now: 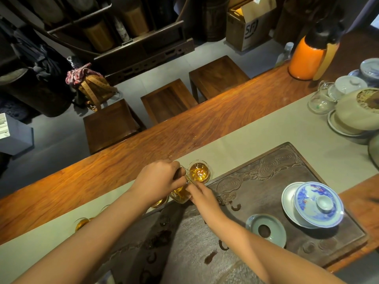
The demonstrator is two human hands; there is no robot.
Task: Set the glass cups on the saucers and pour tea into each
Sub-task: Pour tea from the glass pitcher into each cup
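Nearest, a filled glass cup [82, 223] sits at eight o'clock on the worktop's cloth runner [256, 138]. At centre the left hand [159, 178] grips a tilted glass pitcher [181, 194] of tea, steadied by the right hand [202, 194] pinching its lower edge. Beyond, at twelve o'clock, the far cup [199, 171] looks nearly brimful (any saucers are hard to make out), so tipping further could slop tea onto the cloth.

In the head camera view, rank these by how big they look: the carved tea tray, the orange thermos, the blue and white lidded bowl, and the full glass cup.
1. carved tea tray
2. orange thermos
3. blue and white lidded bowl; nearer the camera, so its rank against the thermos is unsure
4. full glass cup
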